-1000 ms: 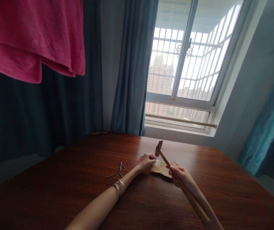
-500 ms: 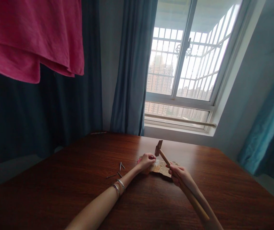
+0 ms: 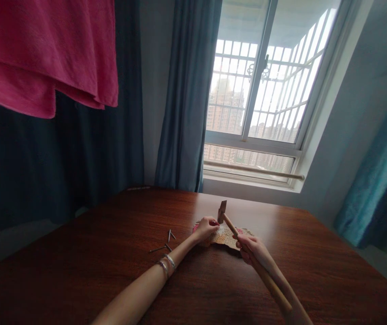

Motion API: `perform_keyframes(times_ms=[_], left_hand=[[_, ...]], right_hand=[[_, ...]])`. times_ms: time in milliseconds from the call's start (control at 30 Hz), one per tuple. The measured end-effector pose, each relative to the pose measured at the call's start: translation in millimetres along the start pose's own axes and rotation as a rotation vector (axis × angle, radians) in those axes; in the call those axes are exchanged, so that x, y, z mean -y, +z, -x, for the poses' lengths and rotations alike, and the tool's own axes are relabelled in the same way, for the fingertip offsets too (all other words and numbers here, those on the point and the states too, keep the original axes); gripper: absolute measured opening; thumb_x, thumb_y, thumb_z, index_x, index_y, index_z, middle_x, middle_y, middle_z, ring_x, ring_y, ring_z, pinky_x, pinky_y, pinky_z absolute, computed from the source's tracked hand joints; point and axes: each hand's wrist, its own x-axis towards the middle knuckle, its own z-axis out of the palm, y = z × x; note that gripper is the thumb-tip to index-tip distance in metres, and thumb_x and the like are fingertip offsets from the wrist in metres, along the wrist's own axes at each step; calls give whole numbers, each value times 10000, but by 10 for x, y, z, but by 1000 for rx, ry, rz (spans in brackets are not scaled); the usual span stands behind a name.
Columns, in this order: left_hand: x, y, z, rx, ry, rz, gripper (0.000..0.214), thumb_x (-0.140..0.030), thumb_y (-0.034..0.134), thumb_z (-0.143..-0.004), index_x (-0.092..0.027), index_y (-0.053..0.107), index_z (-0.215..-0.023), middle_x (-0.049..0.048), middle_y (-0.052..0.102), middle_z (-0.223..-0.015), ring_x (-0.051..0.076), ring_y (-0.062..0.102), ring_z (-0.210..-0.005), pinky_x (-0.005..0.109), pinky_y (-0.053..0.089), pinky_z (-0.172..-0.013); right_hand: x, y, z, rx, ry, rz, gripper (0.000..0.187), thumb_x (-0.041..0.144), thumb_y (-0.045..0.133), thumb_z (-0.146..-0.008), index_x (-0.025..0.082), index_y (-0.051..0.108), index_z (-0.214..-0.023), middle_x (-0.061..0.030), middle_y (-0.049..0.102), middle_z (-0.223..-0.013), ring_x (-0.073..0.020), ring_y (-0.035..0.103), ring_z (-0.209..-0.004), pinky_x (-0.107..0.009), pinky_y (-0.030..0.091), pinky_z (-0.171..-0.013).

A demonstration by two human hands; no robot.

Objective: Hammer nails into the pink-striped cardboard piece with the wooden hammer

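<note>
My right hand (image 3: 253, 249) is wrapped around the wooden handle of a hammer (image 3: 231, 225), whose long end runs back along my forearm. The hammer's head is just above and right of my left hand's fingertips. With its fingers pinched together, my left hand (image 3: 207, 228) rests at the left part of a worn, speckled board or piece of cardboard (image 3: 225, 238). Dark red shows at those fingertips, but what they pinch is too small to make out. Several loose nails (image 3: 159, 248) lie on the table left of my left hand.
The brown wooden table (image 3: 112, 253) fills the lower view. Behind it stand a blue curtain (image 3: 183, 113) and a barred window (image 3: 247, 113). A pink towel (image 3: 51, 58) hangs at upper left, and another blue curtain (image 3: 376, 180) hangs at right.
The hammer's head has dropped slightly toward my left fingertips, and my right hand has come down a little with it. My left hand keeps its place on the board.
</note>
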Motion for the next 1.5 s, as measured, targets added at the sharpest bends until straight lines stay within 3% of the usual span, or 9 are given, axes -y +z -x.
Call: perform_keyframes(times_ms=[700,900,1100,1267,1400,1500], left_hand=[[82,5,-26,2,39,31,193,-273,592,-660,-138,669,-775,32,680,-758,160,615,-729,221,453,-648],[67,10,-22,2,26,9,195,-272,578,-664,-138,672,-770,32,681,-759,163,612,-733,233,454,-665],[53,7,-17,19,-5,12,222,-287,580,-659,-131,663,-793,33,684,-789,163,612,-745,236,453,-668],[50,13,-16,11,-10,13,211,-294,581,-665,-131,659,-774,27,678,-759,162,610,-735,233,450,-655],[35,10,-7,17,10,36,213,-293,579,-667,-134,661,-784,31,681,-768,164,611,-740,236,450,-659],[29,0,1,29,-10,37,223,-297,577,-670,-133,660,-797,34,684,-773,171,614,-740,236,448,-643]], right_hand=[[-41,-4,-32,-15,-45,38,452,496,645,-638,107,630,-867,19,544,-546,-48,373,-308,-195,244,-291],[-23,53,-11,-42,-25,68,448,515,659,-606,107,624,-788,17,543,-534,-36,358,-291,-184,221,-274],[-10,66,6,-37,-47,72,482,518,652,-610,111,633,-868,24,546,-547,-38,371,-307,-182,248,-284],[-32,59,-7,-23,-48,108,443,534,637,-621,113,618,-757,24,532,-503,-42,365,-296,-187,236,-276],[-28,90,5,-18,-87,76,445,533,641,-623,118,619,-782,24,546,-555,-42,385,-295,-184,246,-270],[-47,83,-4,-20,-92,157,416,528,617,-653,112,602,-681,28,506,-447,-59,389,-277,-186,247,-267]])
